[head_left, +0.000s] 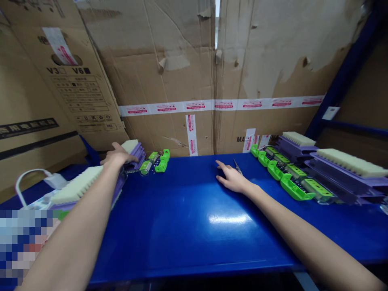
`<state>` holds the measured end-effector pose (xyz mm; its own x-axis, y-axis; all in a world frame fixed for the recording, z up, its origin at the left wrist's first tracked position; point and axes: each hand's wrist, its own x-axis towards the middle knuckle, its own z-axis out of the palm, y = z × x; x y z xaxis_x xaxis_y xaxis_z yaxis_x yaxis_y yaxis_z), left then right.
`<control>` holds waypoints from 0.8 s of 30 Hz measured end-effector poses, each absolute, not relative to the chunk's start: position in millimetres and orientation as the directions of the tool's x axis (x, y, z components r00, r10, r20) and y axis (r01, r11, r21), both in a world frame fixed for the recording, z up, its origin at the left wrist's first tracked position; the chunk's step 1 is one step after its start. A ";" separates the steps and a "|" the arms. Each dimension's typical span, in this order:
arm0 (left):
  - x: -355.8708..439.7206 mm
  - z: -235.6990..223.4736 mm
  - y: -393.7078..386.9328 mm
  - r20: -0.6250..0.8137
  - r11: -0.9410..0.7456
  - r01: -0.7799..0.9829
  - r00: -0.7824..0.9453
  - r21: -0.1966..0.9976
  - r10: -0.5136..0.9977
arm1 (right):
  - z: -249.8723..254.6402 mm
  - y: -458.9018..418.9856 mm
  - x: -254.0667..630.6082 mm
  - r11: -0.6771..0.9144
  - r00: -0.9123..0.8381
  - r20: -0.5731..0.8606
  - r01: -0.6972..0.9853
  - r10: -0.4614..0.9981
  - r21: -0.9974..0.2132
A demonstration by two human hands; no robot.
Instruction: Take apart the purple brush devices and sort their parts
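Note:
My left hand (pixel 117 155) reaches over the left side, fingers apart, against a purple plastic holder (pixel 138 155) topped by a cream ridged sponge block (pixel 129 145). Whether it grips the holder is not clear. Beside it lie bright green curved plastic pieces (pixel 163 161) and clear cases with green inside (pixel 146 167). Over the blue table (pixel 169 226), my right hand (pixel 232 178) is open with its fingers spread and holds nothing. Just behind that hand lies a slim, pointed dark metal tool (pixel 237 165), its near end hidden by the hand.
Purple holders (pixel 333 178) with cream sponges, green pieces (pixel 292 189) and clear cases (pixel 318 188) line the right side. Another cream sponge (pixel 79 186) and a white plug with cable (pixel 56 180) are at left. Cardboard (pixel 169 72) walls the back; a blue post (pixel 342 72) stands at right.

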<state>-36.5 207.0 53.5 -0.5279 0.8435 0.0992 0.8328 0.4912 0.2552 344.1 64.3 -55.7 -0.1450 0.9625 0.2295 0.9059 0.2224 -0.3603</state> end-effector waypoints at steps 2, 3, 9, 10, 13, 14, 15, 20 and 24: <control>-39.7 52.4 208.6 0.092 0.457 0.851 -0.493 0.258 0.865 | -56.2 64.5 344.3 0.228 -0.148 0.235 0.905 0.961 -0.360; -41.1 51.9 209.4 0.093 0.440 0.861 -0.475 0.257 0.875 | -56.5 64.7 344.4 0.230 -0.149 0.238 0.904 0.960 -0.360; -40.8 52.7 209.4 0.092 0.377 0.888 -0.412 0.264 0.906 | -57.3 65.4 344.7 0.231 -0.150 0.241 0.905 0.959 -0.356; -39.7 53.4 208.3 0.090 0.372 0.889 -0.407 0.265 0.909 | -57.4 65.5 344.8 0.230 -0.150 0.239 0.905 0.959 -0.357; -37.1 55.8 204.5 0.080 0.364 0.892 -0.397 0.267 0.914 | -57.7 65.8 345.1 0.232 -0.151 0.241 0.904 0.959 -0.358; -36.7 56.5 203.2 0.076 0.359 0.893 -0.392 0.270 0.917 | -57.8 65.9 345.2 0.234 -0.151 0.244 0.904 0.958 -0.358; -36.5 57.1 202.0 0.073 0.351 0.895 -0.383 0.277 0.921 | -57.9 65.9 345.2 0.236 -0.152 0.246 0.903 0.957 -0.358; -40.2 55.8 201.0 0.078 0.284 0.908 -0.321 0.308 0.944 | -57.0 65.2 344.4 0.235 -0.155 0.237 0.901 0.959 -0.363; -45.3 52.2 204.2 0.098 0.241 0.922 -0.281 0.302 0.955 | -56.9 65.3 344.1 0.234 -0.154 0.236 0.903 0.959 -0.361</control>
